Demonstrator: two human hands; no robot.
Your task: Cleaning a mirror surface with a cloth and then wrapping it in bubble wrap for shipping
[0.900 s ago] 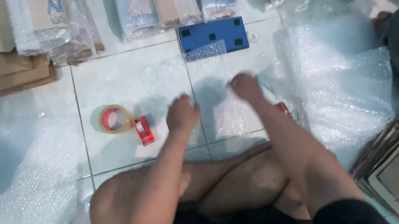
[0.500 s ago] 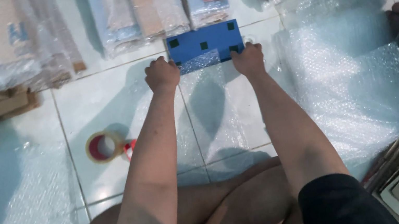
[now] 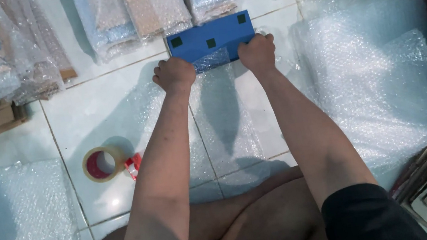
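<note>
Gripping from the near side, the left hand [image 3: 174, 75] and right hand [image 3: 257, 52] are both closed on the near edge of the flat blue rectangular box with small dark squares [image 3: 211, 37], pinching the clear bubble-wrap sheet [image 3: 224, 118] against it, apparently to keep the wrap taut. The box lies on the white tiled floor [image 3: 103, 97] at upper centre of the head view. Its long axis runs left to right, tilted slightly up to the right. A roll of tape with a red dispenser [image 3: 103, 163] sits at lower left.
</note>
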